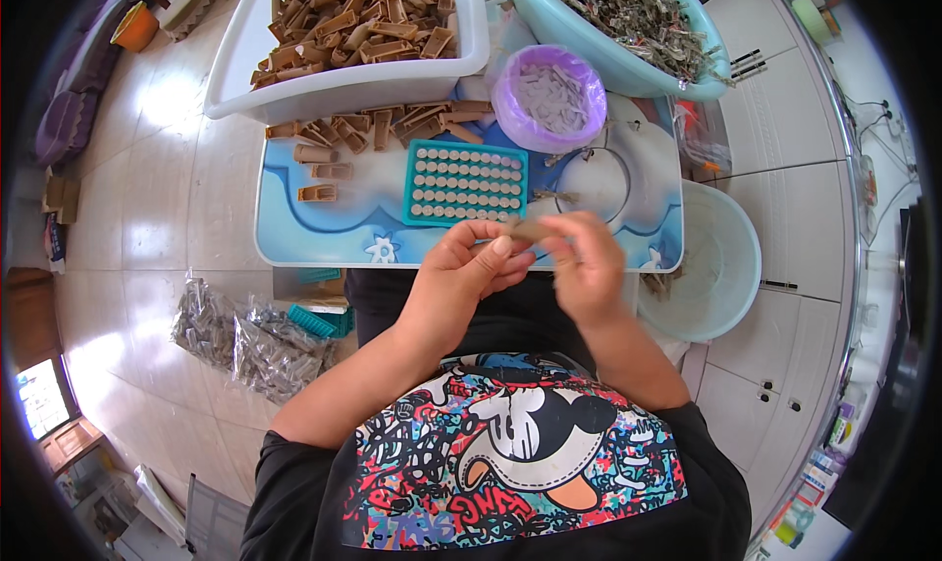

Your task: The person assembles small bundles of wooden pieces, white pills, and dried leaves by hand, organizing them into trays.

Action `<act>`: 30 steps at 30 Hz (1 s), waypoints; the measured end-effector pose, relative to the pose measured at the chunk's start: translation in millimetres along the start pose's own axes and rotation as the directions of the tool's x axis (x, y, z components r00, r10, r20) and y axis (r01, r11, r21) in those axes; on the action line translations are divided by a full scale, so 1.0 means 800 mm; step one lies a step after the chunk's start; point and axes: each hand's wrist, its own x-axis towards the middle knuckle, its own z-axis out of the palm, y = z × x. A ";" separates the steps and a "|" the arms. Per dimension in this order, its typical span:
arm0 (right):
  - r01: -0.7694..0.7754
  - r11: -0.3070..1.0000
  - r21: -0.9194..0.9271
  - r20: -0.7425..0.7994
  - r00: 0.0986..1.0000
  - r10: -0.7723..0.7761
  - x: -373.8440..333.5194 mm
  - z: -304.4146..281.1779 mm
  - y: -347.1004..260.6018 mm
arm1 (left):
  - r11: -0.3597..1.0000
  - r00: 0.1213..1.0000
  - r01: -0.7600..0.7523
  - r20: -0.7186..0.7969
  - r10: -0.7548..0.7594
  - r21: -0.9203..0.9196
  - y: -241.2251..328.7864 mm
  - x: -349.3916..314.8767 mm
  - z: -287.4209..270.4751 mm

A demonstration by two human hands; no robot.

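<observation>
Over the table's near edge, my left hand (pixel 469 268) pinches a small brown plastic casing (pixel 530 230) between thumb and fingers. My right hand (pixel 591 265), slightly blurred, has its bent fingers closed at the casing's right end. Part of the casing is hidden behind the fingers. Just beyond the hands lies a teal tray (pixel 408 190) with rows of round grey discs (pixel 466 181). Loose wires with a dark ring (pixel 628 183) lie to its right. Similar brown casings (pixel 383 129) are scattered behind and left of the tray, a few set in a column.
A white tub (pixel 334 98) heaped with brown casings stands behind. Beside it are a purple-lined bowl (pixel 502 100) of grey pieces and a light blue basin (pixel 549 26) of tangled wire parts. A pale basin (pixel 726 267) stands right; clear plastic bags (pixel 275 350) lie on the floor left.
</observation>
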 end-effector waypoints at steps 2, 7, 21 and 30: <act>-0.170 0.985 0.020 -0.194 0.966 0.171 -0.008 -0.031 0.020 | 0.972 0.985 -0.169 0.010 0.170 0.163 0.011 -0.003 -0.015; -0.479 0.870 -0.117 -0.573 0.748 0.335 -0.048 -0.179 0.108 | -0.093 0.489 -0.300 0.237 0.840 0.950 0.085 0.009 -0.091; -0.511 0.560 -0.652 -0.320 0.855 0.407 -0.085 -0.210 0.179 | -0.121 0.743 0.014 0.071 0.666 0.993 0.135 0.028 -0.121; 0.011 0.923 -0.385 0.207 0.975 0.075 0.024 -0.042 0.077 | -0.458 0.700 0.019 0.316 0.640 0.889 0.135 0.034 -0.119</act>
